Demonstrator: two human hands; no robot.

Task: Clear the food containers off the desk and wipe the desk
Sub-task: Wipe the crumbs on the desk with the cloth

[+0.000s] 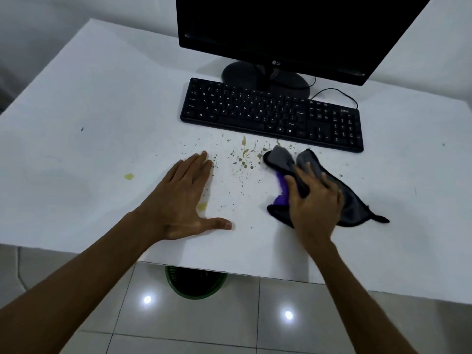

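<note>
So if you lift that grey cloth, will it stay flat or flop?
Probably flop: the grey cloth already lies bunched in soft folds under the right hand. It looks thin, so likely light. It should slide easily across the smooth white desk.

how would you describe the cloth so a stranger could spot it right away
Start at the black keyboard on the white desk. Just in front of its right half, the cloth lies crumpled under the right hand. It is the only soft thing there: grey, black-edged, with a purple patch showing.
</note>
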